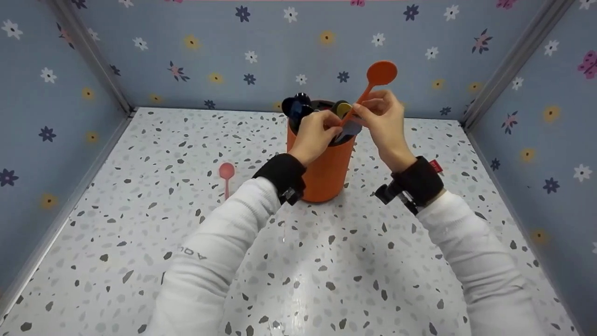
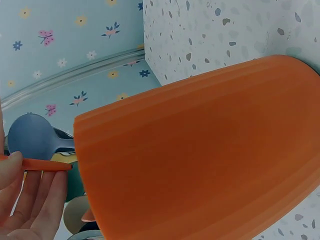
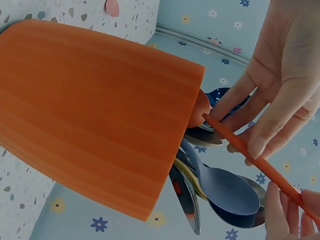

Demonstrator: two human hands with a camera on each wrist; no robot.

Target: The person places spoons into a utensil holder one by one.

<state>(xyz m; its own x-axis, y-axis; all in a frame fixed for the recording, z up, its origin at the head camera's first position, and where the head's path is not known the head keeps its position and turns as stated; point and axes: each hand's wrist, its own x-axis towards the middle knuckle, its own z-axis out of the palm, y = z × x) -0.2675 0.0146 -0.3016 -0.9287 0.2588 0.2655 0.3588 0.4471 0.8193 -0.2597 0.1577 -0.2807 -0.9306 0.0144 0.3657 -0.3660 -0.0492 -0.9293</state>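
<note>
An orange spoon (image 1: 382, 73) slants above an orange utensil holder (image 1: 326, 172), bowl end up and to the right. My left hand (image 1: 317, 135) pinches its handle low down, over the holder's front rim. Further up the same handle, close below the bowl, my right hand (image 1: 386, 123) grips it between thumb and fingers. In the right wrist view the bare handle tip points toward the holder's mouth, outside it. Several utensils stick out of the holder, among them a grey-blue spoon (image 3: 230, 192) and a dark blue one (image 3: 220, 94).
A small pink spoon (image 1: 226, 171) lies on the speckled tabletop (image 1: 140, 196), left of the holder and beside my left forearm. Flower-patterned panels (image 1: 261, 46) wall in the table at the back and both sides. Black camera bands (image 1: 419, 181) circle both wrists.
</note>
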